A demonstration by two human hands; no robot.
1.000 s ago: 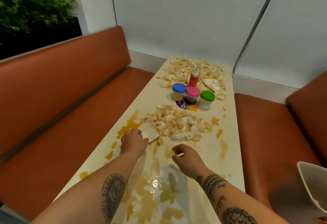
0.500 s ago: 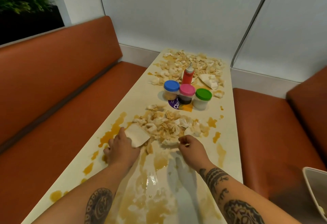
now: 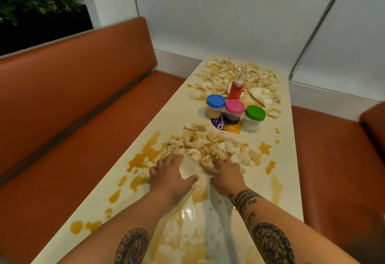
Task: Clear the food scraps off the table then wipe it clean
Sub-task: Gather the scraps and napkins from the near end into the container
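Observation:
A long cream table (image 3: 287, 159) is smeared with orange sauce (image 3: 143, 155). A pile of pale food scraps (image 3: 210, 147) lies mid-table, and a second pile (image 3: 239, 74) sits at the far end. My left hand (image 3: 168, 176) grips a white paper cup (image 3: 188, 167) lying on its side, its mouth against the near pile. My right hand (image 3: 227, 173) rests on the pile's near edge, fingers curled over scraps beside the cup's mouth.
Three jars with blue (image 3: 215, 106), pink (image 3: 234, 111) and green (image 3: 254, 117) lids stand behind the near pile, a red squeeze bottle (image 3: 236, 88) behind them. A crumpled white cup (image 3: 261, 96) lies at far right. Orange bench seats (image 3: 83, 117) flank the table.
Both hands moved forward to the near scrap pile. The cup in my left hand tipped so its mouth meets the pile, and my right hand came onto the scraps.

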